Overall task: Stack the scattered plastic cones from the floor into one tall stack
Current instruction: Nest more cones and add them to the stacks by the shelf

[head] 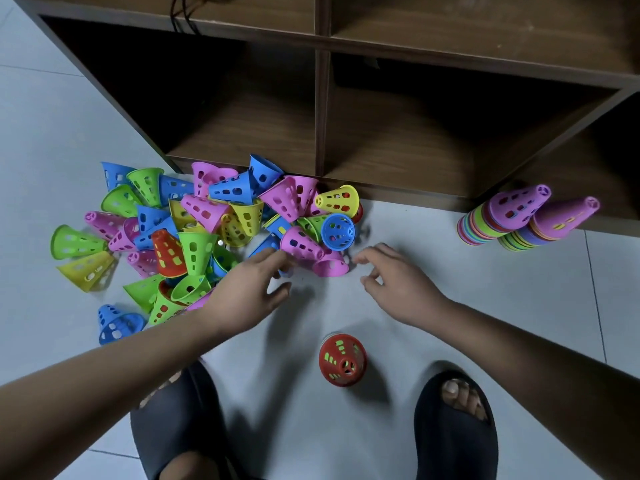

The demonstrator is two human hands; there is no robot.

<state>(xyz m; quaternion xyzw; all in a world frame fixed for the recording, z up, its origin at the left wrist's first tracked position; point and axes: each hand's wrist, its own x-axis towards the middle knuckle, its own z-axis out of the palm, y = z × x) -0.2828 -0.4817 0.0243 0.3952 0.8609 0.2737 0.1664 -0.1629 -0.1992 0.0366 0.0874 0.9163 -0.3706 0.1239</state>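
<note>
Perforated plastic cones in pink, blue, green, yellow and red lie heaped on the smooth tiled floor before a dark wooden shelf. Both hands hover at the heap's near edge, fingers spread and empty: the left hand near a pink cone, the right hand just beside. A red-topped stack stands behind them, nearer the feet.

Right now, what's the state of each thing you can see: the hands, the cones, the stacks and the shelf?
left hand: open, reaching into the pile
right hand: open, holding nothing
loose cones: scattered on their sides, unstacked
red-topped stack: upright, short
two pink-topped stacks: upright, beside the shelf
shelf: open, lower compartments look empty
</note>
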